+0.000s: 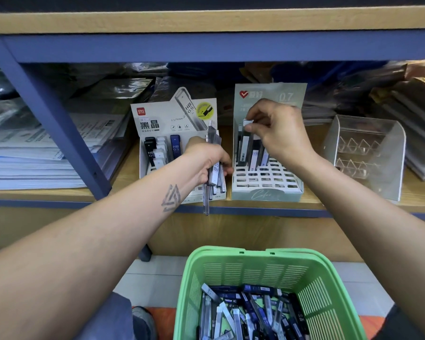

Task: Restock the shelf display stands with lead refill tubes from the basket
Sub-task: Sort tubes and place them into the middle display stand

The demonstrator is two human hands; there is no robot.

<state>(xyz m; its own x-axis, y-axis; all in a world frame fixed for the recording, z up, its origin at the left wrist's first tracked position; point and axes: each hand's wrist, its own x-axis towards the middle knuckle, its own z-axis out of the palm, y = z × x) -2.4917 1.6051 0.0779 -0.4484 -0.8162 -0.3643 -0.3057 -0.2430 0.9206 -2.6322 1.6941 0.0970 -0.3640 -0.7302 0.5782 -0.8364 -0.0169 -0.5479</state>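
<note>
Right hand [277, 133]: a lead refill tube [246, 143] is pinched at its cap, partly seated in the 0.7 stand [265, 185] near the shelf's front edge. Left hand [206, 163]: spare tubes [215, 155] are gripped. Insertion step judged underway; pressing fully down is needed next.

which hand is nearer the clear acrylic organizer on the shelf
Right. The right hand is over the 0.7 stand, just left of the clear acrylic organizer; the left hand, gripping tubes, is farther left.

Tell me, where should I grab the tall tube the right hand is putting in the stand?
Pinch the tall tube by its white cap, coming from above. It stands upright in the 0.7 stand, neighbours crowd its sides, and the right hand pinches it there.
</note>
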